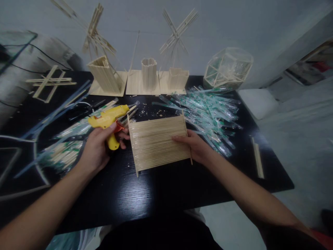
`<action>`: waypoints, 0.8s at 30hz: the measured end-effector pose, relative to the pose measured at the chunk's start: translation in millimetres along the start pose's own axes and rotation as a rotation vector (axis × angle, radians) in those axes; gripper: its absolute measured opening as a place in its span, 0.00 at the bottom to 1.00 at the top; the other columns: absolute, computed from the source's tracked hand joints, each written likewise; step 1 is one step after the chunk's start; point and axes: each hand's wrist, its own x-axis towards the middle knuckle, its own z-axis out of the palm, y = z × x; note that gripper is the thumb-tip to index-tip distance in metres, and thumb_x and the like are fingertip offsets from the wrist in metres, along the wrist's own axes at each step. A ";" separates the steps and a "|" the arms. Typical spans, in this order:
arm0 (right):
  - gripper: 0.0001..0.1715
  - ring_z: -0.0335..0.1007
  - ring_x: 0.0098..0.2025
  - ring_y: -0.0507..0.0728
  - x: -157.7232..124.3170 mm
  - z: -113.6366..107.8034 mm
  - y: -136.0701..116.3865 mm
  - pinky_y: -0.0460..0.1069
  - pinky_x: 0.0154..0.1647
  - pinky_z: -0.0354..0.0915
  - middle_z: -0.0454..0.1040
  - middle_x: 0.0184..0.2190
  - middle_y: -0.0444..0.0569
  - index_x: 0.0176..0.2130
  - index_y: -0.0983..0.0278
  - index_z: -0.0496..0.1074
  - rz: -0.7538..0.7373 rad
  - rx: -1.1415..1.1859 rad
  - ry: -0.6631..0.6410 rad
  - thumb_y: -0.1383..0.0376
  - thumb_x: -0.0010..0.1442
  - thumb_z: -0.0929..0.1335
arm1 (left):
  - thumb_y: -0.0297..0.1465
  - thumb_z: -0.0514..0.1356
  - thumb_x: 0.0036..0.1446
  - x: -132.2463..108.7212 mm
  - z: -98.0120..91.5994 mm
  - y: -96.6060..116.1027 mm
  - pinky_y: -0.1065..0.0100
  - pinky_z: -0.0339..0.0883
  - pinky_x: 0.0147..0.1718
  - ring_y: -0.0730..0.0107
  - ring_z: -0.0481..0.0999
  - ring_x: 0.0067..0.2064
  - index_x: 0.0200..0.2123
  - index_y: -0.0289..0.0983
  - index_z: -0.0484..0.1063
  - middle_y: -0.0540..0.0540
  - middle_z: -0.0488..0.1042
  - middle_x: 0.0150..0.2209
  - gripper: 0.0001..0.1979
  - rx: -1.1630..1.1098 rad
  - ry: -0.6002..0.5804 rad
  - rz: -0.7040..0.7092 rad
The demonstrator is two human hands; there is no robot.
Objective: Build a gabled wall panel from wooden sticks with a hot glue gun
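My left hand (97,147) is closed round a yellow glue gun (110,119), its nozzle pointing right toward a flat panel of wooden sticks (158,142) lying on the black table (145,194). My right hand (195,144) rests on the panel's right edge, fingers wrapped on it and thumb on top. The panel is made of many thin sticks laid side by side with a cross stick at each end.
Behind stand stick-built windmill models (104,74), a stick cup (149,73) and a clear faceted dome (227,67). Wrapped sticks in green-clear sleeves (208,111) are heaped at the right, more (67,149) at the left. A loose stick (258,159) lies near the right edge.
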 end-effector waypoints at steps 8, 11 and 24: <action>0.20 0.82 0.45 0.65 -0.1 -3.7 -7.2 0.61 0.53 0.76 0.85 0.43 0.50 0.42 0.60 0.80 -0.050 0.027 0.059 0.62 0.48 0.81 | 0.47 0.71 0.54 3.1 -10.3 -4.2 0.71 0.63 0.12 0.69 0.74 0.21 0.34 0.35 0.79 0.44 0.80 0.28 0.19 0.040 -0.029 -0.011; 0.20 0.82 0.45 0.65 -0.8 -2.7 -8.6 0.61 0.53 0.75 0.85 0.43 0.50 0.41 0.60 0.80 -0.063 0.018 0.067 0.61 0.47 0.81 | 0.48 0.71 0.52 2.7 -10.2 -3.9 0.71 0.63 0.12 0.69 0.73 0.21 0.33 0.35 0.79 0.44 0.80 0.28 0.20 0.040 -0.034 -0.016; 0.21 0.82 0.46 0.67 1.6 -4.8 -12.6 0.62 0.55 0.75 0.85 0.43 0.51 0.41 0.61 0.80 -0.092 0.057 0.146 0.62 0.46 0.80 | 0.47 0.71 0.52 1.2 -8.5 -4.0 0.71 0.63 0.13 0.69 0.73 0.19 0.30 0.33 0.80 0.42 0.79 0.25 0.21 0.134 -0.017 -0.055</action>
